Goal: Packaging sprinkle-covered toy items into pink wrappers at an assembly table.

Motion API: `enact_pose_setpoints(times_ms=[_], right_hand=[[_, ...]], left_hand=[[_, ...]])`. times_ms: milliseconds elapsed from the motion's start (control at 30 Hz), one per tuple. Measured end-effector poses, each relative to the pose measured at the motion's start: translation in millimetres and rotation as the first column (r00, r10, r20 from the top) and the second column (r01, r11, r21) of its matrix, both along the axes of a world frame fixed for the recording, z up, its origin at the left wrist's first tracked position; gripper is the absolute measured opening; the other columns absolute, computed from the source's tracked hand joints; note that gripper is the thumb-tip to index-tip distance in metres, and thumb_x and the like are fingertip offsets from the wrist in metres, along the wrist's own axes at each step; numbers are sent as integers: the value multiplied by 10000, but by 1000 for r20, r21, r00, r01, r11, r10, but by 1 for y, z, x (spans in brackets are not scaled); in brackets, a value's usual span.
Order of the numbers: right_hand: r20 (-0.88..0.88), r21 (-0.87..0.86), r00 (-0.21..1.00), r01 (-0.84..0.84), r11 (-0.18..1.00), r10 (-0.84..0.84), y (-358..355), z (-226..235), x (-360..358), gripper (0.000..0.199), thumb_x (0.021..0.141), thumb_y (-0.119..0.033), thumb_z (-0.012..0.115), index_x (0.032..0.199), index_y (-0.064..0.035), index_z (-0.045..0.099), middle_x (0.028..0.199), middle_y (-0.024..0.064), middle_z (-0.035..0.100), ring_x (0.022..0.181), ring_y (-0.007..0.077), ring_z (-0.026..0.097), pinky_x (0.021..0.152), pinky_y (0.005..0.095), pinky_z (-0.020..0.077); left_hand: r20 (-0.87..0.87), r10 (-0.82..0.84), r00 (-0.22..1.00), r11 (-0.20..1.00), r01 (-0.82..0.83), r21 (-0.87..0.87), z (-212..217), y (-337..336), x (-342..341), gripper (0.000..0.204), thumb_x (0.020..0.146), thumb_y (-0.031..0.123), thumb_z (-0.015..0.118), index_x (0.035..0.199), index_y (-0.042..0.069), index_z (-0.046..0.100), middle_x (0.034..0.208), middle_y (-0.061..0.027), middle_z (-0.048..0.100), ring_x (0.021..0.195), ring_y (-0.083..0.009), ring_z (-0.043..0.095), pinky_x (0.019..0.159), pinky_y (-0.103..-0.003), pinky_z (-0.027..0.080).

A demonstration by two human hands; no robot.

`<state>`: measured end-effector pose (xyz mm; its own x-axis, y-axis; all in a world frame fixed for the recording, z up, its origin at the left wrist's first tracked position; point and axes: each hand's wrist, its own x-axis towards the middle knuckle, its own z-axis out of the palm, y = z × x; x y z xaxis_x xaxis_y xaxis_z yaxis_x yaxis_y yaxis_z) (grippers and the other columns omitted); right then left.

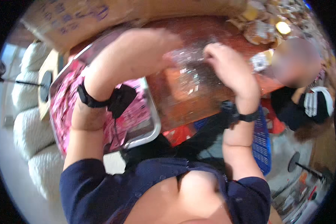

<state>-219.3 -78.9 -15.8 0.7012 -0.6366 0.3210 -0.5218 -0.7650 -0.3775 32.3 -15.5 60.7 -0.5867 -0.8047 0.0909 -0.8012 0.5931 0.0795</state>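
My left hand [166, 46] reaches over the reddish-brown table [168, 100], smeared by motion, so its fingers cannot be made out. To its right my right hand [222, 61] is closed, fingers curled inward; what they hold, if anything, is hidden. Between and just below the hands lies crinkled clear plastic [192, 76], shiny and blurred, close to the right fingertips. Under my left forearm sits a metal tray [156, 125] heaped with small pink packets [67, 100]. Both wrists wear black straps, and a dark square piece hangs from the left one.
A cardboard box [130, 11] stands along the table's far side. At the far right are piled packaged goods [261, 31] and another person in black clothing [287, 106]. A blue plastic basket [262, 140] is beside my right forearm. White bulky sacks [33, 123] line the left.
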Motion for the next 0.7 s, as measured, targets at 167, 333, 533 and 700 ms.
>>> enact_pose_setpoints(times_ms=[167, 333, 533, 700], right_hand=[[33, -79, 998, -50, 996, 53, 2, 0, -7, 233, 818, -125, 686, 1007, -20, 598, 934, 176, 628, 966, 368, 597, 833, 438, 480], [-25, 132, 996, -82, 988, 86, -6, 0, -1, 178, 854, -90, 633, 993, -20, 546, 910, 176, 584, 911, 359, 576, 810, 408, 447], [44, 87, 999, -32, 996, 29, 5, 12, -4, 126, 876, -101, 591, 961, -22, 540, 902, 178, 573, 890, 369, 572, 792, 415, 449], [106, 62, 994, -45, 997, 38, 12, 17, -7, 106, 864, -51, 613, 929, -7, 541, 874, 130, 565, 805, 290, 576, 739, 345, 465]], left_hand=[[-214, -53, 976, 996, 37, -76, 97, 23, -31, 289, 914, 182, 719, 1084, -28, 616, 907, -100, 676, 815, -144, 677, 681, -282, 544], [-151, 104, 983, 994, -101, 28, 121, 53, -28, 260, 908, 211, 720, 987, -33, 675, 823, -86, 695, 774, -133, 662, 684, -271, 532], [-322, 263, 910, 965, -241, 105, 102, 43, 21, 270, 925, 256, 693, 975, -9, 708, 835, -70, 703, 747, -142, 652, 677, -281, 533], [374, 271, 887, 962, -254, -96, 54, 30, 118, 291, 947, 286, 628, 1011, 11, 695, 859, -169, 685, 769, -284, 660, 715, -366, 544]])
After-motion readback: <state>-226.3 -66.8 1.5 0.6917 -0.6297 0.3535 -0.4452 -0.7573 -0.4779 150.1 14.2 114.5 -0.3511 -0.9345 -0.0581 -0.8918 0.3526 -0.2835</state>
